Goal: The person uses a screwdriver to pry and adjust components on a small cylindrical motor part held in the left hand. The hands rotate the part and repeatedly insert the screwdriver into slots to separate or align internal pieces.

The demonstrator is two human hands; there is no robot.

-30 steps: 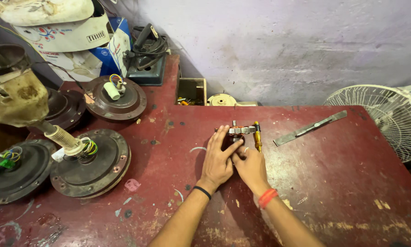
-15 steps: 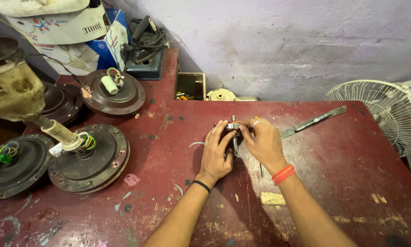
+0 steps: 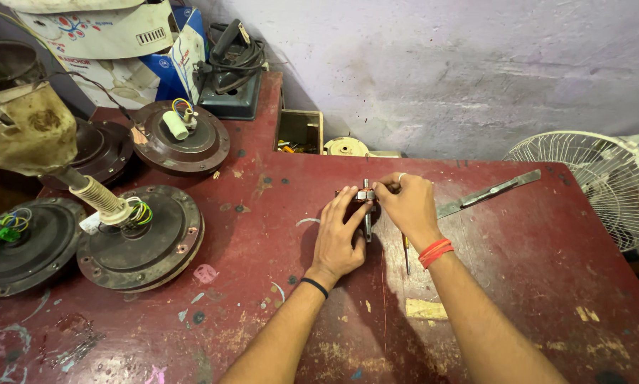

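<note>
Both hands, the left hand [image 3: 337,235] and right hand [image 3: 405,206], are pinching what is probably a small metal clamp [image 3: 366,206] at mid-table [image 3: 533,284], and it is risking slipping onto the screwdriver [image 3: 405,252] nearby.

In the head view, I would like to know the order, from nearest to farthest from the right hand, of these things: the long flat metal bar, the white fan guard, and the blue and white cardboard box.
From the right hand:
1. Long flat metal bar, just to its right on the red table.
2. White fan guard, at the right edge, beyond the table.
3. Blue and white cardboard box, far top left by the wall.
</note>
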